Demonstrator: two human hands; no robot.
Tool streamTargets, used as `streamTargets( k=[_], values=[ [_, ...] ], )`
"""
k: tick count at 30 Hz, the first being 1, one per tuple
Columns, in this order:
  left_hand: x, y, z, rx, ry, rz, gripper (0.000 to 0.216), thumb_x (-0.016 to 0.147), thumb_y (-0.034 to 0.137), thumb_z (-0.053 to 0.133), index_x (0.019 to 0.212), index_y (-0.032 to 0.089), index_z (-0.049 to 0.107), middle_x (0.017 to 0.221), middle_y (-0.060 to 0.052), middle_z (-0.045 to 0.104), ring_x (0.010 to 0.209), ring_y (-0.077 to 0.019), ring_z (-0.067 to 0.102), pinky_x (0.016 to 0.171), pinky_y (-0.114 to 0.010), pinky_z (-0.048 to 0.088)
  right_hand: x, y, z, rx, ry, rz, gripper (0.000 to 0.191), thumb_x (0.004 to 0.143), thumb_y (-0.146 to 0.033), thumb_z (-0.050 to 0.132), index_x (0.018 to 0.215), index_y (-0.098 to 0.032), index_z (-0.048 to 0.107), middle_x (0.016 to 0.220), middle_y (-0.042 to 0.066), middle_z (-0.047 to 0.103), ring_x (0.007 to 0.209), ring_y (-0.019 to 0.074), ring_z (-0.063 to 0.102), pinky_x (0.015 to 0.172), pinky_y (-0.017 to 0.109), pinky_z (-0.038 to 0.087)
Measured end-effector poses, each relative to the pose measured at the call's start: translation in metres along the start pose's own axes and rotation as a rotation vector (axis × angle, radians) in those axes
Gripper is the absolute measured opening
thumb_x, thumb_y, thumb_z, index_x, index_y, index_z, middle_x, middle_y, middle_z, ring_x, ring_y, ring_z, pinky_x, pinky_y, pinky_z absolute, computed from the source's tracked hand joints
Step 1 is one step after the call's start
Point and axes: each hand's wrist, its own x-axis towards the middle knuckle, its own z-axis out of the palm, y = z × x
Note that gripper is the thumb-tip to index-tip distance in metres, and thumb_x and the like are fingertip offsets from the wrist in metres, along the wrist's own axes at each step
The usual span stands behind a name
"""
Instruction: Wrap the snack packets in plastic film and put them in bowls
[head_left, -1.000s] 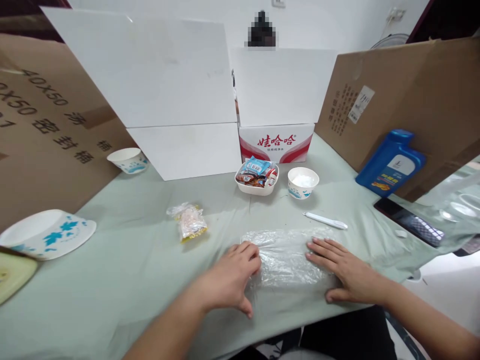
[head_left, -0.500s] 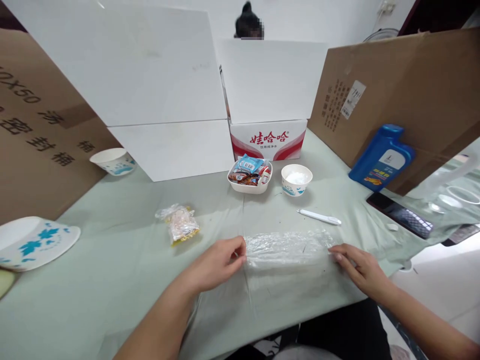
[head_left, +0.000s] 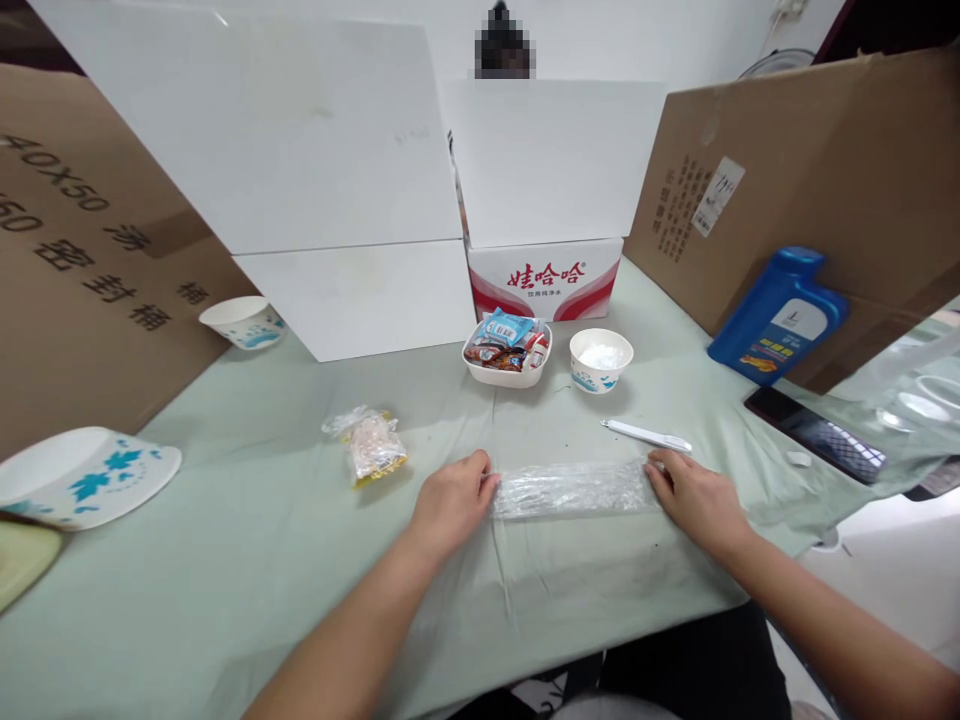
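A crinkled strip of clear plastic film [head_left: 574,490] lies stretched sideways on the green tablecloth. Its left end is pinched between the thumb and fingers of my left hand [head_left: 454,500]. My right hand [head_left: 694,500] grips the other end, fingers bent over the film. Just beyond my right hand lies a white pen-shaped cutter [head_left: 646,435]. To the left of my left hand sits a clear-wrapped packet [head_left: 375,447] with pinkish contents and a yellow edge.
Farther back stand a white tray [head_left: 506,378] of small snack packets and a paper bowl [head_left: 592,380] holding something white. A blue bottle [head_left: 780,315] and a phone [head_left: 814,433] are at right. Paper bowls [head_left: 90,478] lie at left. Boxes [head_left: 544,285] wall the back; a person's head shows behind.
The film has become a narrower, more folded strip. My right hand has moved slightly left and away from me, its fingers now bent over the film's end. Both hands keep their hold.
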Motion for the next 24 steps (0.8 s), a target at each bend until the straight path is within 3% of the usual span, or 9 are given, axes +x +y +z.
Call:
streamTargets(
  k=[3,5,8,11,13,16,19,24],
  values=[
    [0.002,-0.009,-0.002,0.054,0.072,-0.126,0.01,0.09,0.028,0.049,0.086,0.02,0.055,0.078,-0.004,0.067,0.072,-0.021,0.063,0.061,-0.028,0.039,0.003,0.0,-0.004,-0.041,0.014,-0.002,0.034,0.095,-0.038,0.038,0.102,-0.018,0.064,0.092,0.01,0.07,0.069,0.0232,0.066,0.056,0.033,0.046],
    [0.0,-0.013,-0.005,0.037,0.218,-0.136,0.01,0.09,0.025,0.047,0.09,0.02,0.056,0.083,-0.005,0.067,0.075,-0.0209,0.062,0.064,-0.03,0.043,0.005,0.0,-0.011,0.002,0.077,-0.037,0.033,0.094,-0.037,0.041,0.103,-0.017,0.065,0.093,0.012,0.068,0.08,0.0267,0.065,0.067,0.038,0.049],
    [-0.005,-0.008,-0.006,-0.073,0.416,0.138,0.017,0.092,0.019,0.041,0.094,0.019,0.058,0.094,-0.007,0.064,0.088,-0.02,0.061,0.077,-0.031,0.047,0.006,-0.005,-0.025,0.09,0.186,-0.143,0.029,0.093,-0.036,0.047,0.107,-0.017,0.064,0.104,0.014,0.065,0.1,0.0302,0.059,0.087,0.045,0.046],
    [-0.011,0.004,-0.001,-0.133,0.305,0.508,0.023,0.092,0.015,0.041,0.101,0.021,0.061,0.104,-0.007,0.063,0.096,-0.0197,0.057,0.084,-0.032,0.048,0.002,-0.017,-0.03,0.142,0.092,-0.418,0.042,0.092,-0.044,0.05,0.126,-0.021,0.056,0.131,0.013,0.056,0.124,0.0319,0.047,0.105,0.051,0.032],
    [-0.012,0.009,0.002,-0.098,0.148,0.601,0.023,0.09,0.015,0.049,0.107,0.023,0.062,0.111,-0.007,0.061,0.101,-0.0213,0.054,0.086,-0.035,0.048,-0.001,-0.026,-0.026,0.15,-0.062,-0.608,0.064,0.088,-0.058,0.051,0.141,-0.022,0.044,0.145,0.012,0.045,0.136,0.0341,0.034,0.11,0.055,0.022],
    [-0.011,0.007,0.003,-0.072,-0.009,0.553,0.024,0.085,0.02,0.062,0.109,0.025,0.063,0.112,-0.006,0.06,0.106,-0.0229,0.052,0.089,-0.038,0.048,-0.005,-0.035,-0.016,0.161,-0.229,-0.673,0.086,0.083,-0.071,0.046,0.15,-0.02,0.028,0.151,0.014,0.036,0.142,0.0351,0.023,0.111,0.056,0.02],
    [-0.009,-0.001,-0.001,-0.108,-0.039,0.493,0.026,0.081,0.021,0.067,0.107,0.025,0.064,0.112,-0.006,0.06,0.107,-0.0227,0.053,0.091,-0.037,0.048,-0.007,-0.034,-0.011,0.174,-0.297,-0.637,0.085,0.084,-0.07,0.046,0.151,-0.022,0.025,0.153,0.013,0.034,0.142,0.0339,0.022,0.111,0.056,0.02],
    [-0.007,-0.01,-0.006,-0.117,-0.048,0.492,0.022,0.081,0.017,0.064,0.101,0.023,0.065,0.115,-0.005,0.062,0.108,-0.023,0.055,0.095,-0.039,0.045,-0.018,-0.003,-0.017,0.135,-0.227,-0.562,0.079,0.083,-0.065,0.053,0.148,-0.024,0.033,0.15,0.013,0.039,0.138,0.0354,0.031,0.107,0.059,0.027]
  ],
)
